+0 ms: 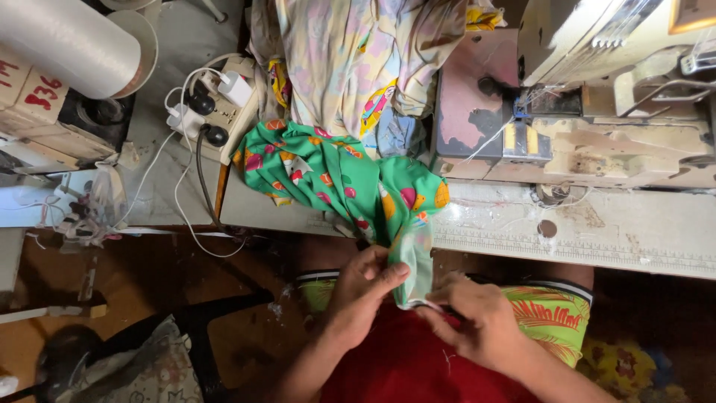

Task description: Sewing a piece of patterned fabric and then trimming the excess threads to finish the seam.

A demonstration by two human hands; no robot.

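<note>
Worn sewing table (pixel 597 231) lying at twelve o'clock, left hand (pixel 363 287) and right hand (pixel 477 317) are both pinching shut on green fruit-print fabric's (pixel 335 179) folded edge, apparently aligning it, steady tension needed.

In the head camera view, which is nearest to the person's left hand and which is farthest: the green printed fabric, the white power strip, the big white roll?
From the left hand:
1. Green printed fabric: pinched in this hand, hanging off the table edge.
2. White power strip: up and to the left, on the table.
3. Big white roll: top left corner, farthest.
</note>
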